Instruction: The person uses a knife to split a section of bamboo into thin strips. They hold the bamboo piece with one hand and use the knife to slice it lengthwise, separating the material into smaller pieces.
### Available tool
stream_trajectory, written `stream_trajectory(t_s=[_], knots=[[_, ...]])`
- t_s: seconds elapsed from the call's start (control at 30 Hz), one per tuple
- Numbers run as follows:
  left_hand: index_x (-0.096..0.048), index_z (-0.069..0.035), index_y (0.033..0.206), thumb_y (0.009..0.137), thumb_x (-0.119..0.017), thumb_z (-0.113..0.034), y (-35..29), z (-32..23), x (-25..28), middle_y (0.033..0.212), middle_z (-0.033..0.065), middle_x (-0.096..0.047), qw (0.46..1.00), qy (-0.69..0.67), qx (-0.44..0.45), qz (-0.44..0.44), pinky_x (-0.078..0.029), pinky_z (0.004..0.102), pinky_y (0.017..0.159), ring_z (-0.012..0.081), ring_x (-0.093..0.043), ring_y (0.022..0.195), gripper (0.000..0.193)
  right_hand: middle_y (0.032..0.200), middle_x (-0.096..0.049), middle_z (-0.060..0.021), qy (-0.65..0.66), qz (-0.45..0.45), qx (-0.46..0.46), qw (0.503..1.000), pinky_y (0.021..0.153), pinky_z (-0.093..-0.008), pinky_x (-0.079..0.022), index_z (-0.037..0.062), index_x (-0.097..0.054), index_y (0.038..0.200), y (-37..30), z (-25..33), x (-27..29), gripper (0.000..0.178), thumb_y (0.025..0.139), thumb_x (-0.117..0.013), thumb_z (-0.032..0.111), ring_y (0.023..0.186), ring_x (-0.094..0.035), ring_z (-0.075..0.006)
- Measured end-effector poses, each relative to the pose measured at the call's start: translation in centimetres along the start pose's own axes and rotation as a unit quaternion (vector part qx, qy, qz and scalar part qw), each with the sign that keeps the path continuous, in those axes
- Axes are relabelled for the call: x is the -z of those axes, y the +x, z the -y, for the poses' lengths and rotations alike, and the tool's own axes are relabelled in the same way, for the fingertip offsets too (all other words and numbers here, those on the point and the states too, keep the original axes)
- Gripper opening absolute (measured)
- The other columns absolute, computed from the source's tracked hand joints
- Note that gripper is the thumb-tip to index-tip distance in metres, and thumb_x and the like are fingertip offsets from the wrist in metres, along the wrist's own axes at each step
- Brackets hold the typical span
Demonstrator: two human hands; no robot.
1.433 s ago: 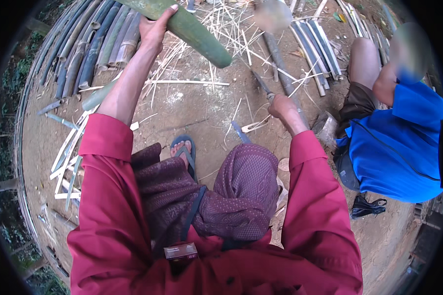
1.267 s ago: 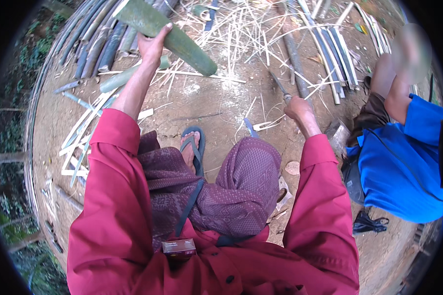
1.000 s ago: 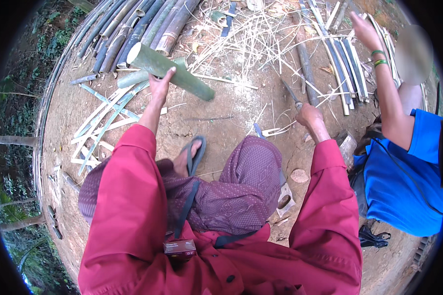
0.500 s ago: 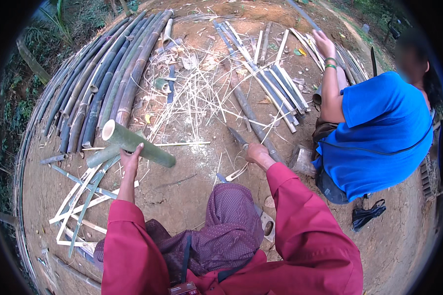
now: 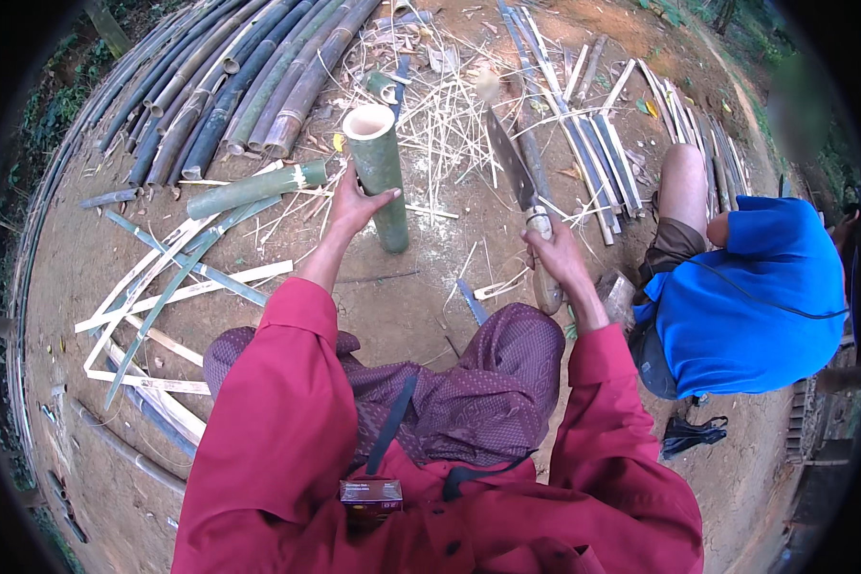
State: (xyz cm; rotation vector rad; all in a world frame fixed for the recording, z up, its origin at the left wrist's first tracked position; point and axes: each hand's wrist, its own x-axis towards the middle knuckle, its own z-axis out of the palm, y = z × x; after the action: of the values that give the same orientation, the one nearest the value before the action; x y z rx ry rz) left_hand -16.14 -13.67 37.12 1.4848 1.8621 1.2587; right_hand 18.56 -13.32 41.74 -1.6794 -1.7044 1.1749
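My left hand point(image 5: 352, 206) is closed round a short green bamboo section point(image 5: 380, 182). The section stands nearly upright, its hollow pale end facing up and its foot at the ground. A machete point(image 5: 510, 158) is in my right hand point(image 5: 558, 256), gripped by its light wooden handle with the blade pointing up and slightly left. The blade is apart from the bamboo. Left of my left hand lies another green bamboo piece point(image 5: 258, 188) on its side, above several split bamboo strips point(image 5: 201, 273).
Long bamboo poles point(image 5: 258, 72) lie at the far left. Thin shavings point(image 5: 450, 124) litter the ground ahead, with split slats point(image 5: 584, 143) beyond. Close on my right crouches a person in a blue shirt point(image 5: 756, 297). A black plastic bag point(image 5: 691, 435) lies behind them.
The bamboo section in my left hand has gone from slanting to nearly upright and moved right. My right hand has raised the machete's blade. The other person's raised arm has come down.
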Motion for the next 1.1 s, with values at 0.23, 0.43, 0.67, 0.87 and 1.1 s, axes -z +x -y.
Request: stream_trajectory(t_s=[0.23, 0.43, 0.67, 0.87, 1.1], knots=[[-0.045, -0.009, 0.122, 0.060, -0.086, -0.029, -2.0, -2.7, -2.3, 0.110, 0.0147, -0.063, 0.998, 0.031, -0.051, 0.008, -0.049, 0.0418, 0.089, 0.0310, -0.062, 0.103, 0.077, 0.070, -0.060, -0.0076, 0.125, -0.044, 0.140, 0.981, 0.056, -0.0341, -0.046, 0.0013, -0.056, 0.104, -6.5, 9.4, -3.1, 0.038, 0.080, -0.065, 0.029, 0.058, -0.057, -0.0172], [-0.044, -0.009, 0.124, 0.060, -0.085, -0.030, -2.2, -1.4, -2.5, 0.108, 0.0152, -0.063, 0.996, 0.047, -0.074, -0.010, -0.049, 0.0418, 0.086, 0.0319, -0.062, 0.100, 0.079, 0.066, -0.058, -0.0095, 0.134, -0.049, 0.209, 0.967, 0.053, -0.0325, -0.044, -0.0006, -0.057, 0.105, -7.7, 11.0, -8.0, 0.040, 0.083, -0.065, 0.032, 0.056, -0.056, -0.0149], [-0.046, -0.009, 0.122, 0.060, -0.086, -0.026, -2.4, -1.9, -3.7, 0.108, 0.0151, -0.063, 0.998, 0.022, -0.063, -0.019, -0.050, 0.0408, 0.084, 0.0312, -0.062, 0.100, 0.076, 0.060, -0.059, -0.0160, 0.069, -0.070, 0.206, 0.974, 0.055, -0.0396, -0.046, -0.0036, -0.055, 0.107, -6.3, 11.3, -8.2, 0.045, 0.082, -0.064, 0.033, 0.056, -0.061, -0.0253], [-0.046, -0.009, 0.123, 0.060, -0.085, -0.022, -2.6, -4.5, -3.6, 0.109, 0.0150, -0.063, 0.997, 0.020, -0.071, -0.035, -0.051, 0.0401, 0.086, 0.0298, -0.062, 0.102, 0.075, 0.066, -0.062, -0.0200, 0.044, -0.060, 0.192, 0.979, 0.062, -0.0423, -0.048, -0.0051, -0.055, 0.109, -6.0, 11.8, -6.6, 0.046, 0.081, -0.063, 0.031, 0.063, -0.065, -0.0314], [-0.047, -0.007, 0.123, 0.061, -0.086, -0.024, -2.2, -12.1, -1.8, 0.111, 0.0152, -0.063, 0.999, -0.012, -0.032, -0.040, -0.051, 0.0406, 0.085, 0.0296, -0.063, 0.102, 0.076, 0.074, -0.065, -0.0170, 0.100, -0.058, 0.255, 0.960, 0.064, -0.0395, -0.050, -0.0032, -0.057, 0.105, -7.7, 15.3, -2.4, 0.042, 0.082, -0.063, 0.030, 0.067, -0.066, -0.0263]])
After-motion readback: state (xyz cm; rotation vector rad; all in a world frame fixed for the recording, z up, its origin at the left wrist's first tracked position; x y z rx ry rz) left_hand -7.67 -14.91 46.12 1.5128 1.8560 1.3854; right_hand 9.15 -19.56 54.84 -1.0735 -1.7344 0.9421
